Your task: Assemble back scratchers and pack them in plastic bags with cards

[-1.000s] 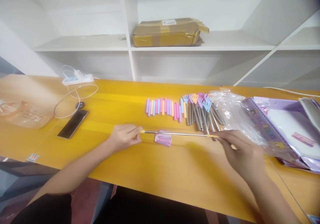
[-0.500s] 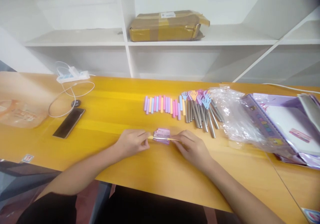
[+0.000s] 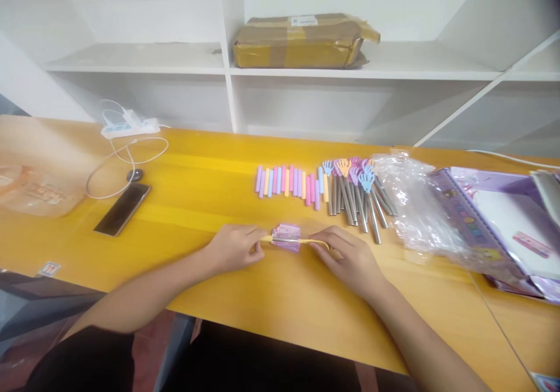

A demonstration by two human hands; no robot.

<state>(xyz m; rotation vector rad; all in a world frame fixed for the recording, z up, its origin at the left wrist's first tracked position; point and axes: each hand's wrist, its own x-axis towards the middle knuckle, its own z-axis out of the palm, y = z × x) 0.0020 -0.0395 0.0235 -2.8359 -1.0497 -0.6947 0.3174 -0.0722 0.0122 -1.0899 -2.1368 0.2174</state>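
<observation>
The counter (image 3: 196, 179) spans the frame; the shelf unit (image 3: 371, 74) stands behind it. A carton (image 3: 297, 48) sits on the shelf, top centre. Centre: the rod (image 3: 285, 240) lies crosswise above the card stack (image 3: 286, 228), between the left hand (image 3: 236, 249) and the right hand (image 3: 347, 258). Behind the stack: the row of tubes (image 3: 287, 182). Right of the row: the back scratchers (image 3: 349, 199), then the plastic wrap (image 3: 415, 205), then the open box (image 3: 466, 217) at the right edge. Left of frame: the phone (image 3: 122, 210); behind it, the power strip (image 3: 131, 128); at far left, a bag (image 3: 44, 192).
</observation>
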